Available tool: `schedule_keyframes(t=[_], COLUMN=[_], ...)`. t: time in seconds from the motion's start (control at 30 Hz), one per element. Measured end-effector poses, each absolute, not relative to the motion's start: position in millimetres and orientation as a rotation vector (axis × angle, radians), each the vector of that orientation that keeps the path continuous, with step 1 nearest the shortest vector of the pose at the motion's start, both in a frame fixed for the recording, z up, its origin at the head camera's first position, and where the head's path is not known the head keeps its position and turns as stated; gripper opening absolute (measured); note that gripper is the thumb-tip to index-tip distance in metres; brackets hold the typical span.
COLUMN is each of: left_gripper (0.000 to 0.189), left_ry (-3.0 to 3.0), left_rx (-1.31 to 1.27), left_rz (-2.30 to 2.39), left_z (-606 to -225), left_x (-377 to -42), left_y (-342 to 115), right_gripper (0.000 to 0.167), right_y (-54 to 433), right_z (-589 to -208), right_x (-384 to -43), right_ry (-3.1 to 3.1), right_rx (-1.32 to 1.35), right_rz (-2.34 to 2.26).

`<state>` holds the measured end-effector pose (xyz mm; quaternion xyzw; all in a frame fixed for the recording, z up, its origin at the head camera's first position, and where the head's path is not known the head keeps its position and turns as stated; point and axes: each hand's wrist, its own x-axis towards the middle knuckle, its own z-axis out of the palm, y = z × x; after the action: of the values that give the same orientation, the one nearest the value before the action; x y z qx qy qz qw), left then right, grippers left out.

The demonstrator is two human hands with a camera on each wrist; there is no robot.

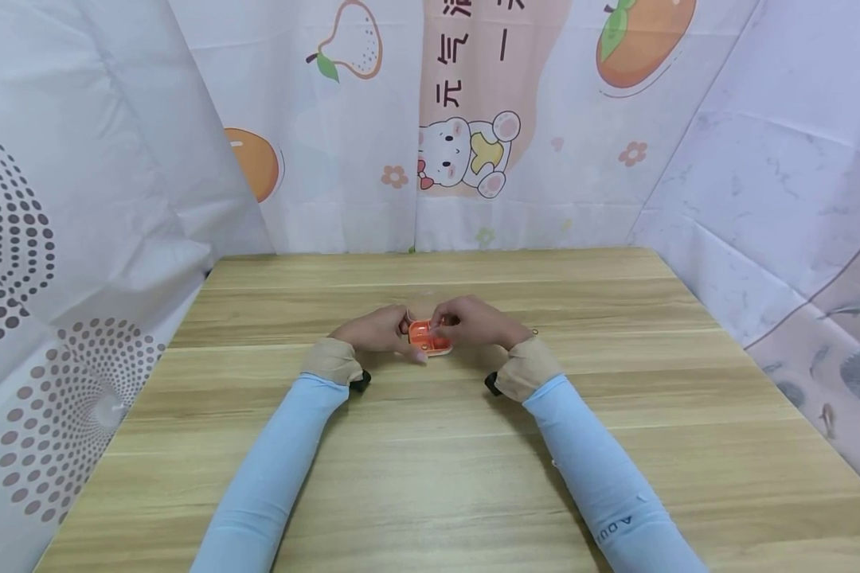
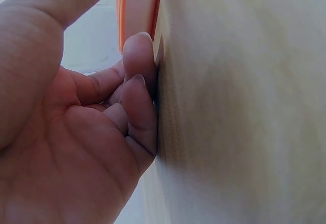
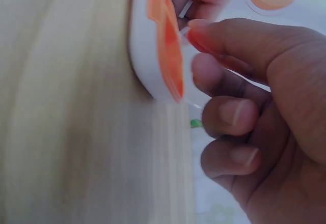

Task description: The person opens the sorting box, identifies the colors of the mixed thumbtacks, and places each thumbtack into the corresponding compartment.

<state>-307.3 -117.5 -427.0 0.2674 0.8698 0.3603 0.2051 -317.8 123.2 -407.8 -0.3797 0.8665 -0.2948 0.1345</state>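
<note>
A small pill case (image 1: 420, 332) with an orange divided inside and a white outer shell lies on the table, its clear lid (image 1: 423, 304) raised behind it. My left hand (image 1: 380, 329) holds the case from the left, thumb along the near side and the other fingers bent. Over the case's right part is my right hand (image 1: 478, 321), thumb and forefinger pinching a small pale piece; I cannot tell its kind. The right wrist view shows the case's white side (image 3: 144, 40) close to these fingertips. A tiny ring (image 1: 424, 347) is in a front compartment.
Another tiny ring (image 1: 535, 332) lies on the wooden table (image 1: 430, 461), right of the right hand. Printed curtains (image 1: 545, 215) hang along the back edge and both sides.
</note>
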Motion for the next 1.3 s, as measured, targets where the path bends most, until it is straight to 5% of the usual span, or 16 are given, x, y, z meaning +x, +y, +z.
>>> schedule_keyframes(t=[1.3], left_gripper=[0.055], left_ry=[2.396], left_rx=[0.739], left_rz=[1.032], left_z=[-425.6], left_x=[-304.6], left_y=[-116.9], right_gripper=[0.020], right_y=[242.6], right_z=[-397.7], right_x=[-330.7], right_ry=[2.420], right_rx=[-0.577], right_rz=[-1.079])
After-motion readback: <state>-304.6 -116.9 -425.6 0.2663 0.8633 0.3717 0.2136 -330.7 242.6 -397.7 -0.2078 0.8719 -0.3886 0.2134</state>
